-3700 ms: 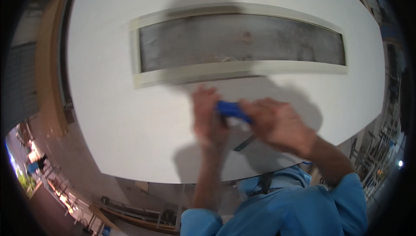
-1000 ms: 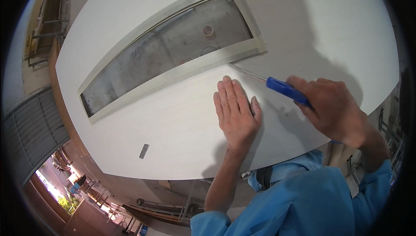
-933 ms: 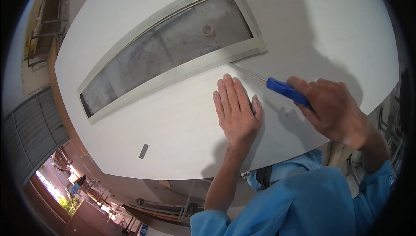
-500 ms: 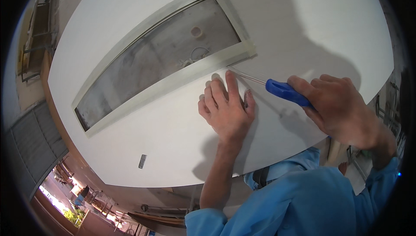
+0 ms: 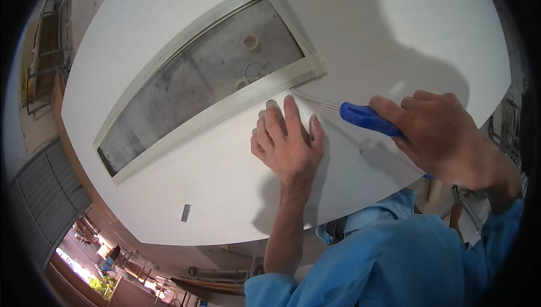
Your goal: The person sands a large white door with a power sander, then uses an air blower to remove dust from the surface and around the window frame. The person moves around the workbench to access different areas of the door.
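By the frame (image 5: 287, 76) rests the tip of the tool (image 5: 365, 119), grasped in the right hand's (image 5: 437, 133) fingers; the empty left hand (image 5: 290, 152), flat earlier, now bends alongside, seemingly bracing the panel (image 5: 169, 180).

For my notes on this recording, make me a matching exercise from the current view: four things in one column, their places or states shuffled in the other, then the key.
Column one
1. Left hand
2. Right hand
3. Small grey strip
4. Pale border

Column two
A. Lies apart from both hands on the white panel
B. Surrounds the long grey pane
C. Grips a blue handle
D. Rests on the panel, index fingertip near the thin metal shaft

Right pairs: 1-D, 2-C, 3-A, 4-B
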### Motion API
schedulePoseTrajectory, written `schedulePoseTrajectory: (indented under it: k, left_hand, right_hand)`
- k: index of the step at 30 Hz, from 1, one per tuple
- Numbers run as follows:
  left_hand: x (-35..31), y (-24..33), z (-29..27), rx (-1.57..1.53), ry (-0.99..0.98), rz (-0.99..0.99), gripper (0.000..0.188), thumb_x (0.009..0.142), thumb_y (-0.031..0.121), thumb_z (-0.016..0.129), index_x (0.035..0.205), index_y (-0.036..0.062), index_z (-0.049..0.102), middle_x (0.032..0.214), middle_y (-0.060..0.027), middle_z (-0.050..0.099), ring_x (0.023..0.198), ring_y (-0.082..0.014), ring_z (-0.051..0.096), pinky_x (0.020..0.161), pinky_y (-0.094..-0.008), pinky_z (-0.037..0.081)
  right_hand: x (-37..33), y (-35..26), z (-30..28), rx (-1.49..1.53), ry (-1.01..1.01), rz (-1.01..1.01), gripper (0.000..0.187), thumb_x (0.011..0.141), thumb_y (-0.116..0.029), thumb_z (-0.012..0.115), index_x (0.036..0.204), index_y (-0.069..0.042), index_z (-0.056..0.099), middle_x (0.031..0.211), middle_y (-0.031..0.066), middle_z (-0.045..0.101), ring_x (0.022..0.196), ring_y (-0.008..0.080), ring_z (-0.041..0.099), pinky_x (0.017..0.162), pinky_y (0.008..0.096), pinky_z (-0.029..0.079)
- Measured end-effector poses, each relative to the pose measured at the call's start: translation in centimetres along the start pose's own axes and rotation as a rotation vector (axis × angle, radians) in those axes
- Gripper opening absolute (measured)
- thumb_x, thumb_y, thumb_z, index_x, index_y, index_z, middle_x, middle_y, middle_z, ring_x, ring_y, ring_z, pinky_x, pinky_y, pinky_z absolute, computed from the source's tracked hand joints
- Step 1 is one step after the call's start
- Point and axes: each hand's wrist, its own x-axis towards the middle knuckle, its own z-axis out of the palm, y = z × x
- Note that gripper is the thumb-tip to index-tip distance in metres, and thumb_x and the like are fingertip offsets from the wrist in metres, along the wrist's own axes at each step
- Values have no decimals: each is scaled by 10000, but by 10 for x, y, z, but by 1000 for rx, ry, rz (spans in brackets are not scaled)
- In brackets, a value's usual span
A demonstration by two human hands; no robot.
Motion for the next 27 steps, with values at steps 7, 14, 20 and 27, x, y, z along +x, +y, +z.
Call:
schedulePoseTrajectory:
  k: [7,14,20,27]
  left_hand:
    - [-2,1,3,20,1,0,574,886,337,730,1406,135,595,1404,-177,488,1282,-358,449,1073,-544,323]
    - [-1,3,2,47,-27,10,534,918,317,685,1425,181,589,1390,-192,457,1277,-373,418,1075,-562,299]
    - [4,1,7,123,-43,70,483,932,304,651,1403,204,621,1389,-210,457,1248,-365,435,1056,-551,316]
    - [6,40,30,-78,-25,244,627,950,320,630,1455,-32,512,1513,-221,462,1449,-432,379,1177,-593,307]
  right_hand:
    - [-2,-1,-2,5,-7,19,453,929,-157,708,1343,-74,543,814,129,684,773,303,694,720,438,558]
    - [-25,16,5,60,53,78,465,903,-123,707,1327,-56,527,825,131,684,778,316,679,762,457,543]
    - [-35,16,12,156,22,138,448,885,-78,682,1309,-29,546,840,186,671,781,355,665,780,476,508]
    - [-67,29,37,389,47,288,390,953,-65,583,1339,-17,558,944,207,701,840,389,662,874,444,512]
